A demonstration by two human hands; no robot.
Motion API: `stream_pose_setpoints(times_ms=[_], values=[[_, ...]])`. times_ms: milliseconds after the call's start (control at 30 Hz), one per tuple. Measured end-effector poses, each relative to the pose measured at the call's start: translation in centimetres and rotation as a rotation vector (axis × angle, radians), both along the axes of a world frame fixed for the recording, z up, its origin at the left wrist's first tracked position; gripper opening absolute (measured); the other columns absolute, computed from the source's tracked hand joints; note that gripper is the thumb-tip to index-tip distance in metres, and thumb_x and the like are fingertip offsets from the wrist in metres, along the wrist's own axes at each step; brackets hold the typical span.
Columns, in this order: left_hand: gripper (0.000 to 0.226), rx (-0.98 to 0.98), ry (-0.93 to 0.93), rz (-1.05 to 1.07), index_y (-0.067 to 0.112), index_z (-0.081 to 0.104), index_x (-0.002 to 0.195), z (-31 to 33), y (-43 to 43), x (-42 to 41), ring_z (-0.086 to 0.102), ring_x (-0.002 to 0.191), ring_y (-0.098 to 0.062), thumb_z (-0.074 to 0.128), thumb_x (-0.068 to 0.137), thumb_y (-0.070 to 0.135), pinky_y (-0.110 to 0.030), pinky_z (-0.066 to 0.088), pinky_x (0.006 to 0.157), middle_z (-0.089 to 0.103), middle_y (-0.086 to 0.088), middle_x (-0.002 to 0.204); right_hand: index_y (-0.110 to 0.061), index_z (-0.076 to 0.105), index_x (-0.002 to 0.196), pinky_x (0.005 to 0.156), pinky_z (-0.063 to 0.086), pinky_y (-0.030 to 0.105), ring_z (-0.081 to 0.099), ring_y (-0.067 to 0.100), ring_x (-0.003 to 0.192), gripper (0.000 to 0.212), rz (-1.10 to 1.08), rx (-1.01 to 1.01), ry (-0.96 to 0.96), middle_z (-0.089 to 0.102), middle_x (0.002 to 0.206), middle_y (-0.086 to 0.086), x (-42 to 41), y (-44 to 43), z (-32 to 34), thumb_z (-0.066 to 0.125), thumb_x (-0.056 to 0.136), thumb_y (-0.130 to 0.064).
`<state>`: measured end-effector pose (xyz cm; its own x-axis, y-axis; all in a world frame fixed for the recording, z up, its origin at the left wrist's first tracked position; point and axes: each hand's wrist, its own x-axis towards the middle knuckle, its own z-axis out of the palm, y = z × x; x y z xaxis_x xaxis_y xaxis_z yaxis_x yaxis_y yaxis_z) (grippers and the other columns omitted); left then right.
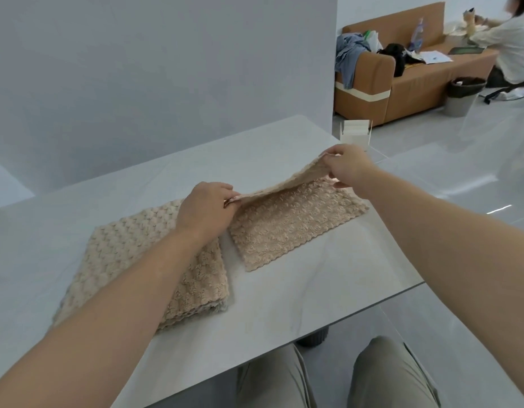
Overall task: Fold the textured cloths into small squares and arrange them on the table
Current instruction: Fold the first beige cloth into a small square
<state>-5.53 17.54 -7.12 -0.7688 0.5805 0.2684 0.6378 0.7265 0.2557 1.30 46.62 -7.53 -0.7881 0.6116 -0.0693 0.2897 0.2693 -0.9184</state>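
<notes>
— On the white table (313,293), a little right of centre, what do we have?

— We have the beige textured cloth (287,231). Its lower layer lies flat on the tabletop and its far part is raised as a flap above it.

— Who holds the flap?

— We do, with both hands. Our left hand (207,210) pinches the flap's left corner, fingers curled onto the edge. Our right hand (347,167) pinches the right corner, higher and farther off, thumb and fingertips closed on the fabric.

— And to the left?

— We see a pile (128,254) of the same bubbly beige cloths just beside it, with a narrow strip of table between them. Layered edges show along the pile's near side, and our left forearm crosses above it.

— Farther out?

— By the table's far right corner we see a small white box (356,134), open at the top. Across the glossy floor we make out a tan sofa (416,92) strewn with clothes and papers, a dark bin (463,95) beside it, and another person (516,45) in white at the far right. Our knees (272,378), in grey-green trousers, show below the table's near edge.
</notes>
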Motion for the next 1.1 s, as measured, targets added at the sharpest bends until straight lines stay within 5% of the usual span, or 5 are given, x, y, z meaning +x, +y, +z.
stream_pose_setpoints(times_ms=[167,500,633,733,1100], values=[[0.017,0.026,0.064,0.013,0.029,0.069,0.092,-0.1,-0.1,1.8,0.056,0.090,-0.009,0.070,0.090,0.046,-0.029,0.046,0.074,0.061,0.013,0.098,-0.022,0.071,0.109,0.064,0.051,0.034,0.052,0.020,0.067,0.020,-0.022,0.134,-0.034,0.060,0.084,0.000,1.0,0.6,-0.3,0.053,0.101,-0.023],[0.021,0.142,-0.079,-0.022,0.026,0.063,0.079,-1.9,-0.3,4.7,0.063,0.076,-0.006,0.073,0.083,0.008,-0.033,0.054,0.072,0.066,0.013,0.081,0.001,0.069,0.094,0.055,0.055,0.039,0.061,0.026,0.055,0.037,-0.079,0.101,-0.072,0.070,0.080,0.015,3.4,-0.2,-2.4,0.042,0.088,-0.022],[0.015,0.179,-0.052,-0.069,0.023,0.069,0.093,-3.0,-0.7,5.3,0.063,0.084,-0.008,0.071,0.088,0.009,-0.032,0.056,0.079,0.068,0.010,0.089,-0.001,0.070,0.095,0.069,0.058,0.049,0.063,0.030,0.066,0.047,-0.141,0.078,-0.039,0.073,0.080,0.012,4.1,-0.8,-3.3,0.039,0.083,-0.035],[0.019,0.186,0.000,-0.108,0.021,0.077,0.106,-3.9,-1.0,6.2,0.064,0.093,-0.008,0.069,0.091,0.010,-0.024,0.052,0.088,0.070,0.007,0.101,-0.006,0.069,0.086,0.065,0.046,0.035,0.059,0.021,0.071,0.037,-0.168,0.154,-0.030,0.067,0.076,0.001,4.6,-0.8,-4.4,0.046,0.090,-0.036],[0.011,0.119,-0.038,-0.056,0.020,0.064,0.095,-5.1,-1.1,8.5,0.058,0.084,-0.012,0.060,0.094,0.010,-0.028,0.048,0.076,0.057,0.011,0.101,-0.019,0.067,0.104,0.074,0.041,0.021,0.059,0.015,0.093,0.020,-0.209,0.251,0.073,0.067,0.108,-0.004,5.8,-0.8,-6.7,0.051,0.093,-0.016]])
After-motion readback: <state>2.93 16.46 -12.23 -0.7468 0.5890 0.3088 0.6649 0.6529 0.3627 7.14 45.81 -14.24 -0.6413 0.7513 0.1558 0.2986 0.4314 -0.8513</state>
